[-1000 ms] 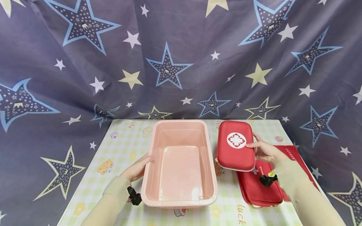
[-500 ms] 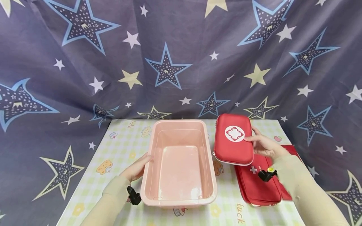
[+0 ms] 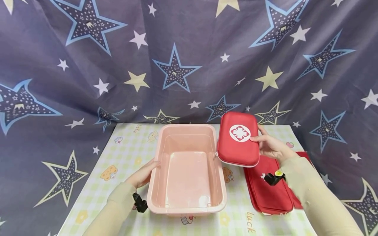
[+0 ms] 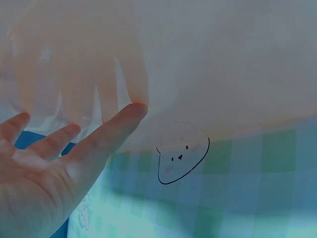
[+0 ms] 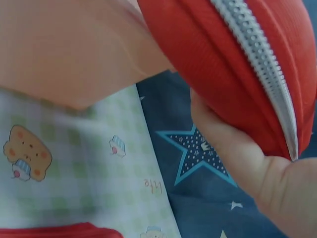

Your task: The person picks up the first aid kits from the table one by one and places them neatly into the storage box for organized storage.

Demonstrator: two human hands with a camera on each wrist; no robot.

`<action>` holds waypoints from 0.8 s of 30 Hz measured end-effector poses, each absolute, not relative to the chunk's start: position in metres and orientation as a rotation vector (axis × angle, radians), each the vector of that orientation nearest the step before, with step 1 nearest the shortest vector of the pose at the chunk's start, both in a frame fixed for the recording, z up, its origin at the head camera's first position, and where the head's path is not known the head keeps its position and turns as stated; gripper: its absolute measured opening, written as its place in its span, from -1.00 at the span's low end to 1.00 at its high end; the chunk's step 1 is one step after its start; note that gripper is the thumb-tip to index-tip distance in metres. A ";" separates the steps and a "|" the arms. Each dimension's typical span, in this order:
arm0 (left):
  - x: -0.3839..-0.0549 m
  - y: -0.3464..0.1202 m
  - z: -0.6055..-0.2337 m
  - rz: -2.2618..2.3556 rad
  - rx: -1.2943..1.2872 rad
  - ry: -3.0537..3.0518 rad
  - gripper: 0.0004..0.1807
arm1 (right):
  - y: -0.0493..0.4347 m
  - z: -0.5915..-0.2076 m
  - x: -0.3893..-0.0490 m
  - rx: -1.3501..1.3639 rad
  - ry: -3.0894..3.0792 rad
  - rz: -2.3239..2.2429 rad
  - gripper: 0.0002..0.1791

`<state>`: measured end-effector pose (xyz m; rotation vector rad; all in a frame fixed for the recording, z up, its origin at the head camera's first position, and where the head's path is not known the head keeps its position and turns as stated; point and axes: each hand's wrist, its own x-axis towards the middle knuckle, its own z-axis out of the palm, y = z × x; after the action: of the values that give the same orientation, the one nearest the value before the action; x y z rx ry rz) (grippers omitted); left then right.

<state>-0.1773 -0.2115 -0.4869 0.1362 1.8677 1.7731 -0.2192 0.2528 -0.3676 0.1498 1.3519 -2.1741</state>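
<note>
A red zippered first-aid case point(image 3: 238, 139) with a white cross emblem hangs in the air at the right rim of a pink plastic basin point(image 3: 186, 209). My right hand point(image 3: 270, 144) grips the case by its right side, thumb on top. In the right wrist view, the silver zipper point(image 5: 260, 62) runs along the edge of the case above my hand. My left hand point(image 3: 143, 174) holds the basin's left side, its thumb over the rim. The left wrist view has the fingers point(image 4: 106, 131) against the outer wall. Nothing lies inside the basin.
On the right of the checked tablecloth point(image 3: 97, 196) lies a flat red first-aid pouch point(image 3: 273, 193), with another red item point(image 3: 302, 157) partly beneath it. A dark star-patterned curtain point(image 3: 189, 65) hangs behind the table.
My right hand has lifted the first-aid case and carried it leftward and away from me, from over the red pouch to the basin's right rim. The left hand and basin stay put.
</note>
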 end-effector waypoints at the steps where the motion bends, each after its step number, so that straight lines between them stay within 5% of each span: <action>1: -0.177 -0.211 -0.486 1.770 0.136 1.870 -0.24 | 0.251 -0.367 -0.219 0.141 1.364 -2.168 -0.06; 24: -0.176 -0.211 -0.485 1.783 0.114 1.858 -0.22 | 0.174 -0.355 -0.217 0.045 1.361 -2.177 -0.09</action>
<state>-0.1764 -0.2105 -0.4854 0.1141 1.8584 1.7830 -0.2169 0.1739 -0.3546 0.0445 1.3615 -2.1771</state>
